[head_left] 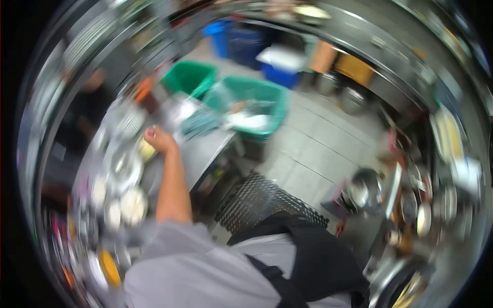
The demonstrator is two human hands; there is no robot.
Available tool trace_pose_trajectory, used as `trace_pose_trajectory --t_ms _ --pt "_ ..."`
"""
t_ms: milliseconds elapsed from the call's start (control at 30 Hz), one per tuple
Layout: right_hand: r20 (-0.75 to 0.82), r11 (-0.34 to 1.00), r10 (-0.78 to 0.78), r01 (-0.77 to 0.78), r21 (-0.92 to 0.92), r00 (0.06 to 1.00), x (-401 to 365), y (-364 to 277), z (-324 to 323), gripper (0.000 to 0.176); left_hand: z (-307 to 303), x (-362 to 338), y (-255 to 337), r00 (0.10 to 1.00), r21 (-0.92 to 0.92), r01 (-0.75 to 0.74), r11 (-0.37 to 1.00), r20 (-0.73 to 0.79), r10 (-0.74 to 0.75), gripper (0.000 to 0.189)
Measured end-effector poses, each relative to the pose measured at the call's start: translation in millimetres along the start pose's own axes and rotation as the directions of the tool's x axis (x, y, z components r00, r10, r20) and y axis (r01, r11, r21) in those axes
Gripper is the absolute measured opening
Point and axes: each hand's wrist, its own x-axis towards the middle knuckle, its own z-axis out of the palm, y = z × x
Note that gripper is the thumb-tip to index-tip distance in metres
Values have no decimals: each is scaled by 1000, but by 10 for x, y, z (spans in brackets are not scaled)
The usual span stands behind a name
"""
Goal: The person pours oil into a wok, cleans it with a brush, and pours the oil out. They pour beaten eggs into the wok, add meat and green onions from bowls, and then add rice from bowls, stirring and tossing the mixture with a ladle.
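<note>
My left hand (160,140) reaches out over the metal table (197,156) on the left, with its fingers curled closed. Blur hides what it may hold. Just beside and below it lies a pale yellow item (147,149). A round metal dish (123,169) stands on the near side of that, and white-filled bowls (133,205) are closer to me. A blue-green cloth (200,123) lies beyond my hand at the table's edge. My right hand is out of view.
Green bins (275,115) stand beyond the table, near blue containers (218,38). A perforated black mat (251,205) lies on the tiled floor (313,138). Metal pots (364,190) crowd the right. A person in dark clothing (92,105) stands across the table.
</note>
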Motion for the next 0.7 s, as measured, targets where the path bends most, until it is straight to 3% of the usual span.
trace_pose_trajectory --t_ms 33,67,100,133,167,200,233,267,333,367,400,467,533,600,667,700 --pt "-47 987 -38 45 153 998 211 335 -201 24 380 -658 51 957 -246 -15 969 279 85 32" --pt "-207 907 -151 219 361 967 975 995 -530 24 621 -1416 292 810 -269 181 946 586 11 30" --pt "94 948 3 -33 317 996 -101 225 -414 46 741 -2196 595 541 -212 364 907 840 -21 28" --pt "7 924 57 -56 378 998 -429 71 -420 44 786 -2974 913 327 -163 440 883 945 11 27" --pt "137 939 59 -101 328 989 -755 -189 -606 44 707 -3700 1212 91 -90 498 862 995 52 26" --pt "-27 957 187 -176 231 982 -1039 -518 -624 41 526 -4355 1502 -162 6 512 859 983 89 24" --pt "-42 957 206 -192 219 978 -1127 -477 -857 46 413 -5007 1525 -404 -16 489 872 882 242 23" --pt "-82 958 220 -199 208 972 -1120 -410 -1009 48 141 -5604 1697 -594 36 472 881 752 287 22" --pt "-128 979 90 -64 192 988 -768 -51 -1038 44 -460 -6651 1982 -840 138 373 918 471 270 20" --pt "-181 994 54 -35 108 982 -687 -224 -850 34 -782 -7017 2227 -892 118 377 919 313 325 19" --pt "-230 965 114 -52 258 967 -508 -229 -654 25 -1138 -7380 2497 -918 99 381 919 160 363 18" --pt "-249 990 65 -31 139 966 -223 -270 -309 27 -1741 -8042 2922 -764 -107 644 757 -32 645 21" --pt "-214 983 174 -157 95 961 -457 -584 -60 35 -2290 -8432 3498 -666 -214 746 631 -212 715 25" --pt "-137 977 210 -201 74 968 -859 -787 -100 42 -2844 -8696 3975 -425 -301 890 341 -283 860 28" --pt "-94 958 241 -222 179 966 -1236 -737 -186 46 -3347 -9091 4040 -348 -261 932 252 -439 828 31" --pt "-94 953 287 -274 132 953 -1456 -872 -219 48 -3459 -9171 4119 -414 -397 900 179 -654 633 27"
